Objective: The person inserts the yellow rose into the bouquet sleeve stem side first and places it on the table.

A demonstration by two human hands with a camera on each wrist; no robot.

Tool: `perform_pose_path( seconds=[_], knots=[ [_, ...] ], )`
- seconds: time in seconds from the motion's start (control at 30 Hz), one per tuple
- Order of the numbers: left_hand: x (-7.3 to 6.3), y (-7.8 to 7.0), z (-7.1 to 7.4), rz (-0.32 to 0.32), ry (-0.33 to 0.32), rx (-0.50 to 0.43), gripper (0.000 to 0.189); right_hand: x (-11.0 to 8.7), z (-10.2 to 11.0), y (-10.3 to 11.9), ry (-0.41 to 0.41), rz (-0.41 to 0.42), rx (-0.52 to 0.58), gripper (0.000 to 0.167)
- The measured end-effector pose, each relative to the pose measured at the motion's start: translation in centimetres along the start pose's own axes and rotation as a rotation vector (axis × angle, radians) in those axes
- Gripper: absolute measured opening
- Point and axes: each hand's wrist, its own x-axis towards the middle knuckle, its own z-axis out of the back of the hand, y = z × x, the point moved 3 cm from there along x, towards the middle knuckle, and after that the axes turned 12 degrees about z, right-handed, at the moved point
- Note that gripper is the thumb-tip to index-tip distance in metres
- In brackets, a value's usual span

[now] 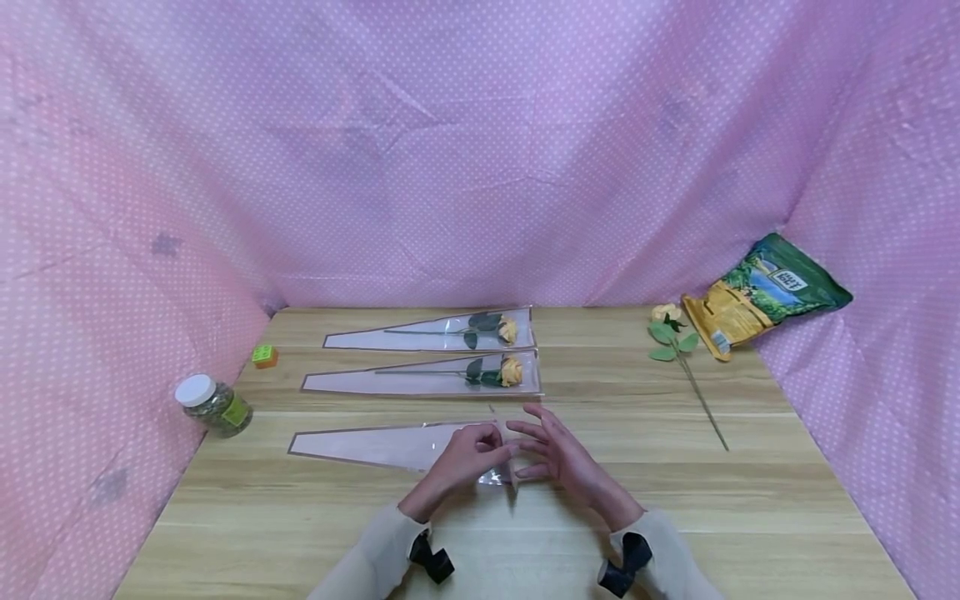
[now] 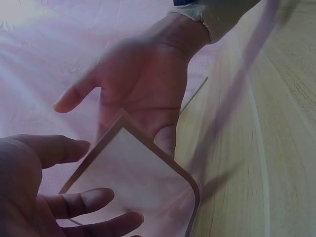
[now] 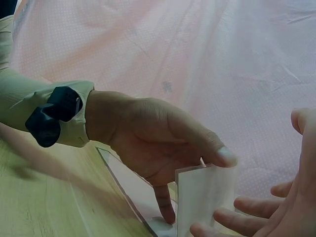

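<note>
A long tapered flower sleeve [image 1: 367, 442] with a brown border lies on the table in front of me. At its wide end, my left hand [image 1: 471, 457] holds the edge with thumb and curled fingers, and the end panel [image 3: 202, 192] stands up. My right hand [image 1: 561, 460] is just right of that end, its fingers spread and slightly bent, with nothing in its grasp. In the left wrist view the right palm [image 2: 145, 84] faces the camera behind the panel. Beyond lie two more sleeves, each holding a yellow rose [image 1: 512, 372].
A loose pale rose [image 1: 703, 392] lies at the right, near a green and yellow snack bag [image 1: 765, 292]. On the left are a white-lidded jar [image 1: 216, 406] and a small coloured cube [image 1: 264, 357]. A pink dotted cloth [image 1: 480, 167] surrounds the table.
</note>
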Motion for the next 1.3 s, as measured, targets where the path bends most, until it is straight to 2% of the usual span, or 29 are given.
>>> perform_pose_path(
  seconds=[0.2, 0.5, 0.6, 0.7, 1.03, 1.3],
  knots=[
    [0.2, 0.1, 0.0, 0.006, -0.011, -0.052, 0.02, -0.1, 0.4, -0.4, -0.032, -0.029, -0.011, 0.069],
    [0.2, -0.2, 0.2, 0.027, -0.16, -0.067, 0.013, -0.2, 0.8, -1.0, -0.068, -0.067, -0.073, 0.068],
    [0.2, -0.2, 0.2, 0.047, -0.177, -0.086, 0.012, -0.2, 0.9, -1.1, -0.082, -0.077, -0.089, 0.068],
    [0.4, -0.2, 0.1, 0.05, -0.157, -0.12, 0.014, -0.2, 1.0, -1.3, -0.089, -0.081, -0.099, 0.069],
    [1.5, 0.4, -0.6, 0.002, -0.009, -0.31, 0.018, 0.0, 0.7, -1.3, -0.089, -0.111, -0.131, 0.071],
    [2.0, 0.8, -1.1, 0.037, 0.008, -0.352, 0.024, 1.0, 0.3, -1.3, -0.167, -0.131, -0.152, 0.065]
  ],
)
